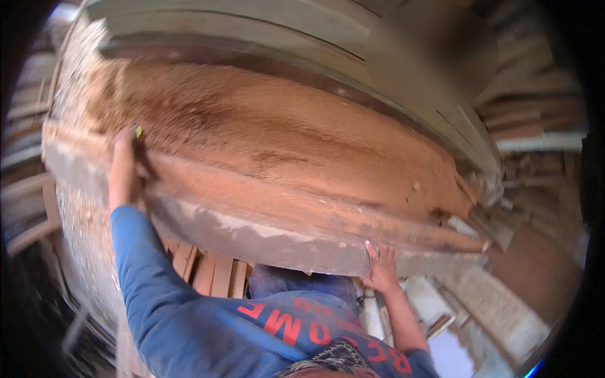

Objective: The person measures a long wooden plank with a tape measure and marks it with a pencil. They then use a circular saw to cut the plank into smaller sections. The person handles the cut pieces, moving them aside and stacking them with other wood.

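Note:
A long, thick wooden plank (265,233) lies across in front of my body, its top reddish brown and its near side rough and greyish. My left hand (124,167) reaches over the plank toward its left end, gripping it; motion blurs the fingers. A small yellow-green thing (138,131) shows at those fingertips, too small to name. Farther right, my right hand (381,264) holds the plank's near edge, with its fingers bent over the top. Heaped sawdust (296,138) lies along the plank's far side.
Pale, long boards (239,28) run along the back, beyond the sawdust. Short wood pieces (220,277) lie below the plank, near my legs. Stacked timber (28,189) stands at the left. Blocks and scraps (498,309) crowd the lower right.

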`<action>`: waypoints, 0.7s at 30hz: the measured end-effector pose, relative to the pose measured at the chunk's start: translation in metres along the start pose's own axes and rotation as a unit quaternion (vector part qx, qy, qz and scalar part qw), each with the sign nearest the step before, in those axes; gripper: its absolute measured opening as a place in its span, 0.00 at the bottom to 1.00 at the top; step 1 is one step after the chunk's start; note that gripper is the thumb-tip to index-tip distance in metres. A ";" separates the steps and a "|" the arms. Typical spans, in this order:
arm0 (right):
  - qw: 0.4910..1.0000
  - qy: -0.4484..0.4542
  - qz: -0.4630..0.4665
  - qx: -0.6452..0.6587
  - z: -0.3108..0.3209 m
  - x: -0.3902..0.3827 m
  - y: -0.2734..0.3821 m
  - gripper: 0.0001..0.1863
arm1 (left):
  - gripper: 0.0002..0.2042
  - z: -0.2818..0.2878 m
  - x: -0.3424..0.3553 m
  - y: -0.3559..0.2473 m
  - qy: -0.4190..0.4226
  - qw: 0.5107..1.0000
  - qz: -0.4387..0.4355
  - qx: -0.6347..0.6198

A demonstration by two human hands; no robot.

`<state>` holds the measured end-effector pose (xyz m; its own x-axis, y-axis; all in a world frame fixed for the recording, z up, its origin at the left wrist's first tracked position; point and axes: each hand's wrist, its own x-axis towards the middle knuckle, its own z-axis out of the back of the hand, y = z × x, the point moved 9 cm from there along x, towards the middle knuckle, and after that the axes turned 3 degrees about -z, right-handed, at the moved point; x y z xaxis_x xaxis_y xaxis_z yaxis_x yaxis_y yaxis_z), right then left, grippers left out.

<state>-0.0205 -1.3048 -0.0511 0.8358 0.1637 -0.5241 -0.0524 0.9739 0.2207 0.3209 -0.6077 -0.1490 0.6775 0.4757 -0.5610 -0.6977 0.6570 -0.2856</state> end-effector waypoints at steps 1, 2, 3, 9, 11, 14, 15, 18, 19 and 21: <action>1.000 0.018 -0.010 0.011 0.004 0.003 0.001 0.63 | 0.28 0.000 -0.037 -0.015 -0.006 0.988 0.011 -0.152; 0.999 0.038 -0.025 0.024 0.010 0.005 0.000 0.61 | 0.27 -0.001 -0.076 -0.027 -0.008 0.961 0.031 -0.274; 0.999 0.020 -0.006 0.050 0.017 0.006 0.001 0.61 | 0.27 -0.004 -0.107 -0.037 0.000 0.941 0.046 -0.336; 0.999 -0.017 -0.015 0.026 0.027 0.002 -0.010 0.64 | 0.38 -0.035 -0.161 -0.076 0.030 0.961 -0.004 -0.274; 0.999 -0.029 -0.017 0.038 0.020 -0.001 -0.012 0.64 | 0.30 -0.037 -0.010 -0.011 0.109 0.988 -0.063 -0.088; 0.998 -0.032 0.001 0.056 0.017 0.000 -0.015 0.65 | 0.24 -0.029 0.135 0.028 0.036 0.951 -0.208 0.227; 0.998 -0.033 -0.009 0.057 0.020 -0.005 -0.011 0.65 | 0.28 -0.041 0.105 -0.010 -0.003 0.944 -0.203 0.262; 0.990 -0.124 0.003 0.068 0.015 -0.018 -0.012 0.67 | 0.30 -0.047 0.005 -0.093 0.018 0.944 -0.256 0.206; 0.980 -0.137 0.012 0.142 0.024 -0.023 -0.008 0.68 | 0.30 -0.056 0.000 -0.111 0.057 0.941 -0.291 0.160; 0.943 -0.199 0.023 0.264 0.051 -0.046 -0.001 0.67 | 0.29 -0.102 -0.130 -0.196 0.115 0.918 -0.377 0.051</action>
<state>-0.0312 -1.3215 0.0150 0.9839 0.0299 -0.1760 0.0974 0.7363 0.6696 0.3455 -0.8576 -0.0992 0.8833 -0.2645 -0.3871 -0.0186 0.8052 -0.5927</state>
